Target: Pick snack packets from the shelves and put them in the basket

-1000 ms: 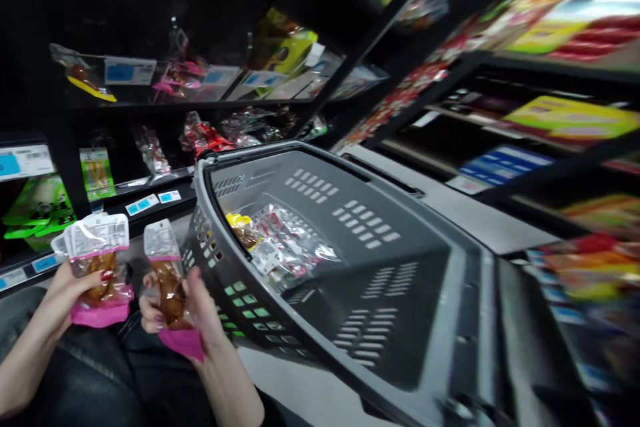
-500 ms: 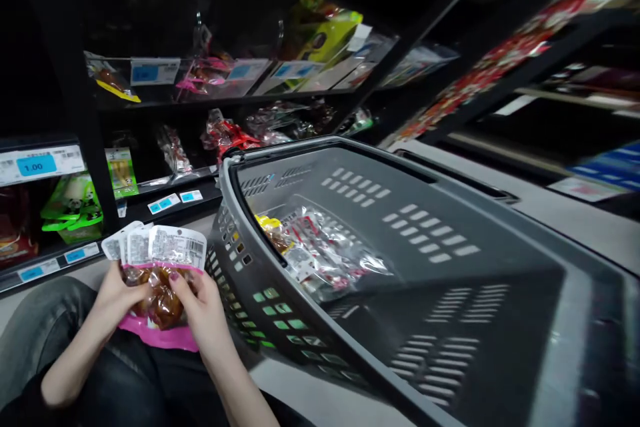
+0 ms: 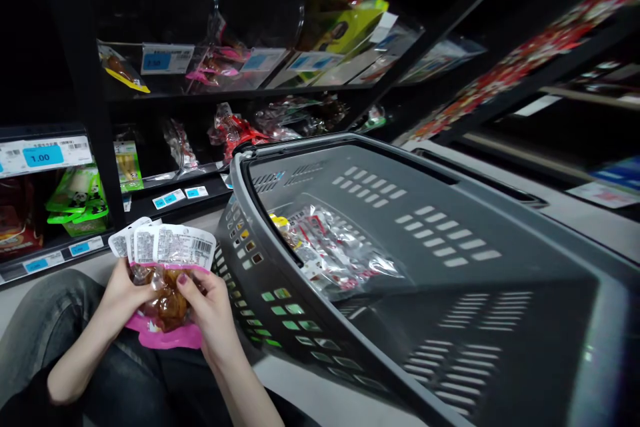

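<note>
Black shelving (image 3: pixel 95 113) rises in front of me, dimly lit, with a pale floor (image 3: pixel 310 387) below. Beside me, to the right, is a big gray basket (image 3: pixel 540 240) with slotted walls; toward its near left end lie clear packets (image 3: pixel 345 260) with red print, and a yellow-topped pack (image 3: pixel 280 221) sits at the edge of that pile. Clear-fronted bins on the upper shelf hold a yellow-edged packet (image 3: pixel 123 69), a pink-edged packet (image 3: pixel 220 63) and a large yellow-green bag (image 3: pixel 345 30). Green packs (image 3: pixel 77 197) with panda pictures sit low on the left, under a price tag (image 3: pixel 45 157) whose blue patch reads 1.00. Another blue-patched tag (image 3: pixel 167 59), higher up, is too blurred for me to be sure of its figures.

At least three pink-based packets (image 3: pixel 167 303) of something brown are fanned out above my lap, just left of the basket. Their white headers carry fine print I can't make out, and the front one shows a barcode. Both my hands pinch the fan: left hand (image 3: pixel 120 297) on one side, right hand (image 3: pixel 215 307) on the other, thumbs pressed to the front film, most fingers hidden behind.
</note>
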Demonstrator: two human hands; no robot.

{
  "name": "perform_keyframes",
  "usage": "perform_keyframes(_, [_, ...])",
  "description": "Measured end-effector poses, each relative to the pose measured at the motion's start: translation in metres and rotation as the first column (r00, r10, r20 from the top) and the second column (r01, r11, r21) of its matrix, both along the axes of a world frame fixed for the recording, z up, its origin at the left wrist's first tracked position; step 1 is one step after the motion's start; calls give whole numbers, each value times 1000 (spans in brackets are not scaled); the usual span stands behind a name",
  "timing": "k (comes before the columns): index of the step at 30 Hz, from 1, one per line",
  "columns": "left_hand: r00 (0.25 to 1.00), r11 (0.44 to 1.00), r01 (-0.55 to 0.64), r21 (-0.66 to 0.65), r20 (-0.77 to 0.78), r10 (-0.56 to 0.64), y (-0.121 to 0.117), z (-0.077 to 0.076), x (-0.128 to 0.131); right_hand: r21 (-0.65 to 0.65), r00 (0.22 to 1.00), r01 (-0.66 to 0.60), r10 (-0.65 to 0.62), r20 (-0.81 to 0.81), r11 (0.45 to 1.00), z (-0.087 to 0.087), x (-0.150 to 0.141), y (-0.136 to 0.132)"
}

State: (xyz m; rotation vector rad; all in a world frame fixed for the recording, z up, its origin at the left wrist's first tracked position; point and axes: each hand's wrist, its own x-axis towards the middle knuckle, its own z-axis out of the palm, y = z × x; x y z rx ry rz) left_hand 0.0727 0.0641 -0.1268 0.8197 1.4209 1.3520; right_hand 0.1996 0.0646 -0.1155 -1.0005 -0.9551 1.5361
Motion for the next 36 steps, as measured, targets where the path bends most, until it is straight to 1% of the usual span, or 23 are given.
perform_keyframes(4, [999,1000,19,14,47,-19,0,2,1,-30,1000,4,-5,-15,1000,2,-1,-1])
perform_keyframes(13, [996,999,31,12,78,-32,-1,2,1,-16,999,1,-1,-47,1000,2,0,1])
perform_keyframes(21, [996,1000,15,25,84,-18,0,-1,2,-61,998,-9,5,-68,998,2,-2,-2])
perform_keyframes(23, [995,1000,19,19,98,-20,1,2,0,-69,995,7,-14,-95,998,2,0,-2])
perform_keyframes(26, [982,1000,25,13,188,-27,1,11,-11,-84,987,86,-96,-128,993,4,9,1])
perform_keyframes(27, [973,1000,28,4,230,-28,0,14,-17,-75,986,112,-120,-114,991,6,13,2])
perform_keyframes(29, [945,998,52,-29,325,-39,-2,20,-28,-13,990,140,-140,-27,990,11,22,6])
perform_keyframes(31, [900,992,116,-59,428,-79,-5,23,-37,60,980,171,-176,91,983,15,28,10])
perform_keyframes(32, [873,985,161,-64,475,-112,-7,23,-39,77,968,196,-205,141,978,16,29,12])
perform_keyframes(34, [817,966,253,-55,548,-183,-10,24,-37,69,943,239,-249,219,969,14,28,14])
perform_keyframes(36, [768,941,335,-43,590,-247,-12,24,-30,60,931,243,-250,266,968,9,24,14])
